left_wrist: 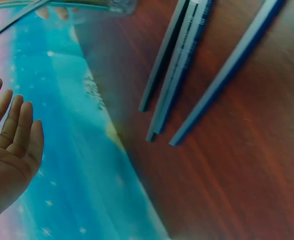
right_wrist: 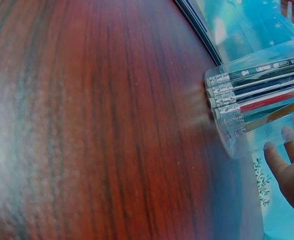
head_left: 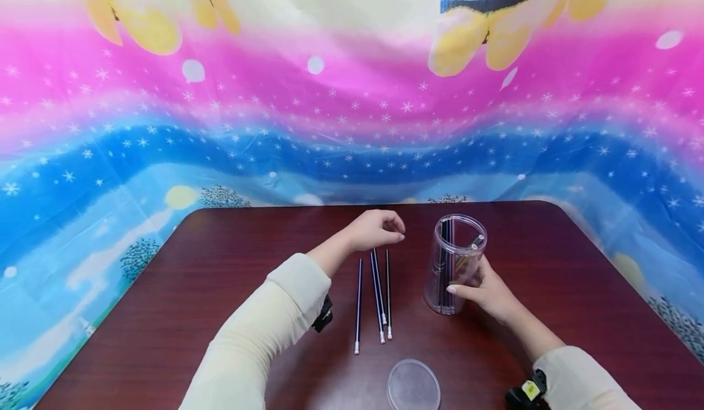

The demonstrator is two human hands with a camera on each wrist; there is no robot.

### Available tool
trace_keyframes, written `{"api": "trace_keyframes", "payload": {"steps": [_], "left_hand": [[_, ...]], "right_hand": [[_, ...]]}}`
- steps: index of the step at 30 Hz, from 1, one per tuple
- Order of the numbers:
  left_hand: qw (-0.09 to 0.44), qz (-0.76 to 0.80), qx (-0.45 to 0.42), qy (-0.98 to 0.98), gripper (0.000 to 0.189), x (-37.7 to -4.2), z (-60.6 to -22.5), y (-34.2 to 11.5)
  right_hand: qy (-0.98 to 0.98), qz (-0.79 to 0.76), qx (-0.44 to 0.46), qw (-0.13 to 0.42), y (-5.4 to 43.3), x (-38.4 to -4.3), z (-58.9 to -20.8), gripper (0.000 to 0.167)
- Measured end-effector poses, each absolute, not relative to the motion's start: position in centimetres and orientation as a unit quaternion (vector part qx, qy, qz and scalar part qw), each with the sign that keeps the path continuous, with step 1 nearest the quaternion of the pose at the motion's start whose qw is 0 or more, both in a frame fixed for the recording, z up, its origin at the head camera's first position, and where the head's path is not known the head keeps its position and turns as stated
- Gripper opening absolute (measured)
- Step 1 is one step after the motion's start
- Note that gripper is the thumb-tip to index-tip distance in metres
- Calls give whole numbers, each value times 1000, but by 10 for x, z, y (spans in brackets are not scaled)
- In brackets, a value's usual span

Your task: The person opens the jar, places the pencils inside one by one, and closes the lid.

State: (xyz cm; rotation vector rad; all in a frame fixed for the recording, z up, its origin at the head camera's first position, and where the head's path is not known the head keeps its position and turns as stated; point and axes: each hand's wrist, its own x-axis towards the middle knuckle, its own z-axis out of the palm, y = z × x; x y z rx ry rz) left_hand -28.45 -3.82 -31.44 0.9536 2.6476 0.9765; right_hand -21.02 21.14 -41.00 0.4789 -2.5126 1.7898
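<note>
A clear plastic jar (head_left: 434,275) stands on the table's right side with several pencils (right_wrist: 266,75) inside, their eraser ends at the bottom. One pencil leans against the rim on the right. My right hand (head_left: 489,291) grips the jar's side low down, thumb across its front. To the left of the jar, my left hand (head_left: 374,230) hovers with its fingers loosely bent and nothing in them. Below and in front of it several dark pencils (head_left: 359,306) lie on the table, eraser ends toward me. The left wrist view shows their far ends close by.
A round clear lid (head_left: 414,385) lies near the front of the dark red wooden table (head_left: 231,275). Behind the table's far edge hangs a colourful printed cloth (head_left: 352,153). Both wrists wear small black devices.
</note>
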Motion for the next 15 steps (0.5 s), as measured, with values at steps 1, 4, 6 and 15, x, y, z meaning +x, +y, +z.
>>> {"api": "trace_keyframes", "payload": {"steps": [1,4,6,15], "left_hand": [[87,325,313,888,14,-285,-318,-41],[100,317,296,895,16,-286,-328,-50],[107,312,284,900,16,-286,-336,-55],[123,300,211,922,16,-281,-364,-75]], "right_hand": [[-804,574,154,10,211,-210,-410,74],[-799,581,157,9,211,-209,-410,73],[-794,587,160,9,210,-209,-410,72],[-783,598,170,13,209,-210,-410,69]]}}
